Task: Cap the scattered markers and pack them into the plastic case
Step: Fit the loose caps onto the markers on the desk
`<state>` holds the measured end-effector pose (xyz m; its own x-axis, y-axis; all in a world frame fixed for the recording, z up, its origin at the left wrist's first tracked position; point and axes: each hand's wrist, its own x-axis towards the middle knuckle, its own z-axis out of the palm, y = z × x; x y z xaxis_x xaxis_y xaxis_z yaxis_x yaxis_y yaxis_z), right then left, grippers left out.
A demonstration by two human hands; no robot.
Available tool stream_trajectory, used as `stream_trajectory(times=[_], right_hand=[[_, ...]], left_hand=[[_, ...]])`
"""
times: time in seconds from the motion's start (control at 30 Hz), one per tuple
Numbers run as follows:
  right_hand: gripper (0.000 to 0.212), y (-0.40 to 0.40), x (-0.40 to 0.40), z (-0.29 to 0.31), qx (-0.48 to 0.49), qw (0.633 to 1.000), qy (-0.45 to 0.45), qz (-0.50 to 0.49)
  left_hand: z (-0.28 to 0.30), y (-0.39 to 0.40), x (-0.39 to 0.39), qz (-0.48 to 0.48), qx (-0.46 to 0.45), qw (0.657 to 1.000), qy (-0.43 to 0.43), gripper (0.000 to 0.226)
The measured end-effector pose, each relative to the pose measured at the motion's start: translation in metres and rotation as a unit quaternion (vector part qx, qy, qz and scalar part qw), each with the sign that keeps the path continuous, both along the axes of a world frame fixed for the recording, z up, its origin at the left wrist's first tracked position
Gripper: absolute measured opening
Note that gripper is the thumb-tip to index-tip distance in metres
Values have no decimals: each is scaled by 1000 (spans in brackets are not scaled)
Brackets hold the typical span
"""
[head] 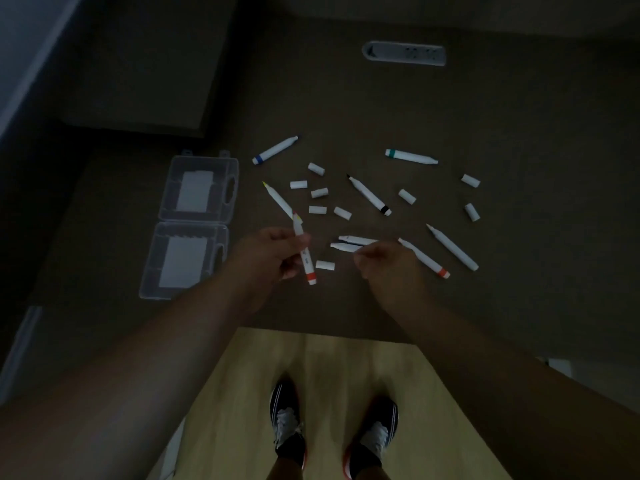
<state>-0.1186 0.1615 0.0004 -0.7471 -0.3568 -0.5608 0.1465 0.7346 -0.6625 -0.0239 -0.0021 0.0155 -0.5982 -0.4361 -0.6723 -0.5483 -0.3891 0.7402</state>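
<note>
The table (519, 237) is the biggest thing here, dark brown, and all the pieces lie on it. The plastic case (194, 223) lies open and flat, well to the left of the left fingers, with both halves showing.

The left hand (266, 254) grips the red-banded marker (304, 252) around its middle, the fingers curled on the barrel and the uncapped tip pointing away from the person. The right hand (384, 261) has its fingers bent down over the near ends of two uncapped markers (353, 243); whether it already pinches one, or holds a cap, I cannot tell, because the picture is dark and the back of the hand hides the fingertips.

Other open markers lie around, such as the orange-banded marker (424, 258) just right of the right fingers. The nearest loose cap (325, 265) lies between the two hands, just beside the held marker.

One risk, in my judgement: the caps are all white, so a cap pushed on crooked in this poor light may not close fully. Also a moving wrist could roll the small caps away.
</note>
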Motion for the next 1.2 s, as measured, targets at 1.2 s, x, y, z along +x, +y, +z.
stream_trajectory(times=[1.2], right_hand=[[20, -10, -9, 25, -212, 829, -439, -276]], left_hand=[[6, -6, 2, -37, 34, 999, -5, 9]])
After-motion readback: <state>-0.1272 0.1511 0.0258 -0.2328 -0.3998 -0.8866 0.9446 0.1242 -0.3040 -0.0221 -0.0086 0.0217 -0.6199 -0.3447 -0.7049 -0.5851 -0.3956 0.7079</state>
